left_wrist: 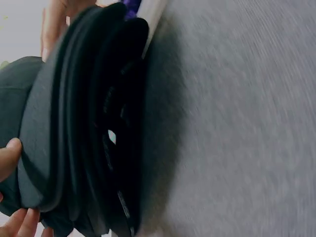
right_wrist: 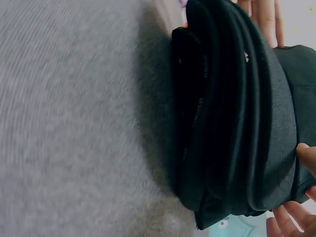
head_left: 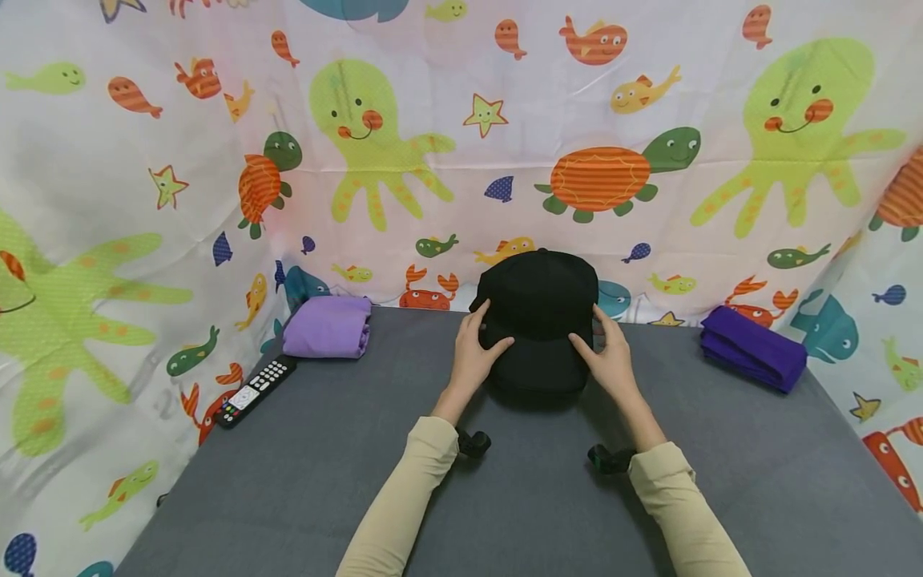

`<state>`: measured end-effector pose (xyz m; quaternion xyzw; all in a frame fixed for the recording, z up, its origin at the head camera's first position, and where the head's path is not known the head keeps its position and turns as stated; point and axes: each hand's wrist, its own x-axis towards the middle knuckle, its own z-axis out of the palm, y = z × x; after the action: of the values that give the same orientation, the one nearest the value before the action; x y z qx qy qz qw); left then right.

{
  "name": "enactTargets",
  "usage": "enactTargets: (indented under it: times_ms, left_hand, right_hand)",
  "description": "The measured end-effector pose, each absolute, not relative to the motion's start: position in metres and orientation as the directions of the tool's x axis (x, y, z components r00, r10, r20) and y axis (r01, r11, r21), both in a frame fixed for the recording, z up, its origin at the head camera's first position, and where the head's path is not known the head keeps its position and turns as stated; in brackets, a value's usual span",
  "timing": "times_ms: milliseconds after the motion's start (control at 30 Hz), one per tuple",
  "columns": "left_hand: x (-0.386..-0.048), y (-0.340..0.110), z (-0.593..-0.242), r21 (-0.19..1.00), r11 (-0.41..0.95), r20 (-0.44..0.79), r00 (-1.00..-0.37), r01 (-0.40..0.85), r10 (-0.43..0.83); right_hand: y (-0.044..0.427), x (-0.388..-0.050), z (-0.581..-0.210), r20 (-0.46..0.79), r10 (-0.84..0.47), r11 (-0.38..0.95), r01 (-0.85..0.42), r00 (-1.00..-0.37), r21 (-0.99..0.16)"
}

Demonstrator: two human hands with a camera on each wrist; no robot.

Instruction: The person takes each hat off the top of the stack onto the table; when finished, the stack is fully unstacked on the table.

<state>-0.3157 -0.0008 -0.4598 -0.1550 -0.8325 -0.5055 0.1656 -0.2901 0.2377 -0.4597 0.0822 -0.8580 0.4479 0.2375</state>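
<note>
A stack of black caps (head_left: 537, 292) is between my two hands near the back edge of the table, brims facing me. Several nested brims (left_wrist: 74, 123) show edge-on in the left wrist view, and again as layered brims (right_wrist: 242, 123) in the right wrist view. My left hand (head_left: 473, 353) grips the stack's left side, its thumb on top where brim meets crown. On the opposite side my right hand (head_left: 611, 358) holds it the same way. Shadow lies under the brims; I cannot tell whether the stack touches the table.
A folded lilac cloth (head_left: 328, 327) lies at the back left, with a black remote control (head_left: 255, 391) in front of it. At the back right is a folded dark purple cloth (head_left: 753, 349). A sea-animal patterned curtain (head_left: 447, 104) hangs behind the grey table (head_left: 534, 521).
</note>
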Motion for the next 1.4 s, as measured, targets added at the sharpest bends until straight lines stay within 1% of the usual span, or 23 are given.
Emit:
enactTargets:
  times_ms: [100, 200, 500, 667, 867, 1000, 1200, 1400]
  left_hand:
    - [-0.315, 0.002, -0.458, 0.813, 0.390, 0.442, -0.894, 0.433, 0.073]
    - [-0.314, 0.003, -0.457, 0.820, 0.375, 0.444, -0.894, 0.432, 0.060]
    - [-0.309, 0.004, -0.452, 0.816, 0.379, 0.449, -0.892, 0.437, 0.060]
    - [-0.309, 0.002, -0.448, 0.810, 0.374, 0.465, -0.883, 0.451, 0.058]
    - [-0.310, -0.002, -0.448, 0.807, 0.370, 0.475, -0.878, 0.460, 0.056]
    - [-0.309, -0.005, -0.445, 0.804, 0.372, 0.473, -0.878, 0.464, 0.073]
    - [-0.307, -0.015, -0.437, 0.795, 0.370, 0.480, -0.872, 0.480, 0.100]
    - [-0.302, -0.026, -0.427, 0.795, 0.379, 0.467, -0.877, 0.473, 0.114]
  right_hand:
    - [0.237, -0.287, -0.457, 0.424, 0.110, 0.533, -0.307, -0.899, -0.788]
    - [0.237, -0.284, -0.455, 0.386, 0.139, 0.505, -0.270, -0.912, -0.820]
    - [0.235, -0.281, -0.457, 0.400, 0.192, 0.487, -0.267, -0.896, -0.832]
    - [0.235, -0.275, -0.451, 0.395, 0.178, 0.443, -0.285, -0.901, -0.850]
    - [0.227, -0.257, -0.423, 0.354, 0.190, 0.377, -0.265, -0.916, -0.887]
    - [0.225, -0.249, -0.411, 0.326, 0.187, 0.383, -0.237, -0.926, -0.893]
    - [0.224, -0.245, -0.405, 0.301, 0.146, 0.395, -0.224, -0.942, -0.891]
    - [0.219, -0.240, -0.400, 0.296, 0.126, 0.357, -0.236, -0.947, -0.904]
